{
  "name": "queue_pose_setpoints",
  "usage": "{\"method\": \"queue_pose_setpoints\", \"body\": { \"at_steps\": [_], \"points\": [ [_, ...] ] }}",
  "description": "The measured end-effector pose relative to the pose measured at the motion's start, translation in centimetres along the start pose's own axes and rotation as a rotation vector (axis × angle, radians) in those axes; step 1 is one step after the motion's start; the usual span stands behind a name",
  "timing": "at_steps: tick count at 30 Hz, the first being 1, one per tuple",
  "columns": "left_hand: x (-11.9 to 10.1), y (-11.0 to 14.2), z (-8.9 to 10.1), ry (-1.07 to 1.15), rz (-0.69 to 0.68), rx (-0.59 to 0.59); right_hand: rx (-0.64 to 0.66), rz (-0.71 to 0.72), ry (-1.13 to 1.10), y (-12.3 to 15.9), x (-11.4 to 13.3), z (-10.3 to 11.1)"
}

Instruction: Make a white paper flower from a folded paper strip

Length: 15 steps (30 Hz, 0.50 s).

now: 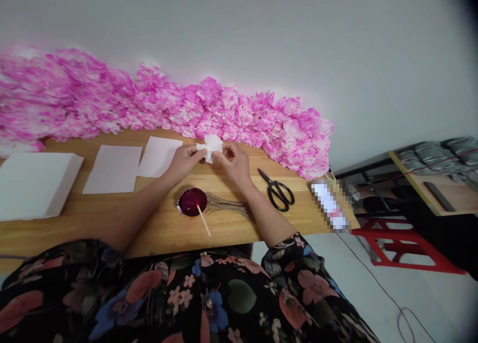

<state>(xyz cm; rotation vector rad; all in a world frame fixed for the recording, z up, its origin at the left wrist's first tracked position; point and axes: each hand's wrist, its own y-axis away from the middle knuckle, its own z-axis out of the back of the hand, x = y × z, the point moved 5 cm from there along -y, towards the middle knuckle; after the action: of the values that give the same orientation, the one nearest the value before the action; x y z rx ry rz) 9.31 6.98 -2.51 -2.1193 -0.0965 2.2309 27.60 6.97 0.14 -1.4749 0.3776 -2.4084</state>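
Note:
Both hands meet over the wooden table (157,228) around a small white paper flower (211,145). My left hand (185,158) pinches its left side. On the right side, my right hand (233,160) has its fingers closed on the flower. Just in front of the hands sits a small bowl of dark red dye (192,201) with a thin stick (203,220) resting in it. A bundle of tan twine (227,206) lies beside the bowl.
A long heap of pink paper flowers (168,106) lines the wall. White paper sheets (114,168) and a thicker stack (33,183) lie to the left. Black scissors (278,190) lie to the right. A red stool (401,248) and a side shelf (429,178) stand beyond the table end.

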Motion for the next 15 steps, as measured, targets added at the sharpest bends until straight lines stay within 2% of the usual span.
{"method": "queue_pose_setpoints", "body": {
  "at_steps": [3, 6, 8, 10, 11, 13, 15],
  "points": [
    [-0.1, 0.0, -0.1, 0.023, 0.014, 0.026, -0.014, -0.061, -0.03, -0.3, -1.2, 0.0],
    [-0.3, 0.0, -0.1, 0.065, 0.022, 0.035, -0.081, -0.116, -0.086, -1.0, -1.6, 0.6],
    [-0.4, 0.1, 0.0, 0.07, 0.027, 0.031, -0.127, -0.11, -0.141, -1.2, -0.2, 1.4],
    [-0.6, 0.2, 0.2, 0.071, 0.031, 0.016, -0.11, -0.038, -0.247, -0.6, 3.1, 2.3],
    [-0.6, 0.2, 0.2, 0.075, 0.037, 0.008, -0.05, 0.025, -0.305, 0.0, 5.5, 2.8],
    [-0.7, 0.2, 0.3, 0.087, 0.05, 0.003, 0.226, 0.162, -0.35, 2.1, 10.9, 3.5],
    [-0.8, 0.1, 0.3, 0.09, 0.044, 0.02, 0.631, 0.366, -0.342, 5.3, 16.1, 4.0]
  ]
}}
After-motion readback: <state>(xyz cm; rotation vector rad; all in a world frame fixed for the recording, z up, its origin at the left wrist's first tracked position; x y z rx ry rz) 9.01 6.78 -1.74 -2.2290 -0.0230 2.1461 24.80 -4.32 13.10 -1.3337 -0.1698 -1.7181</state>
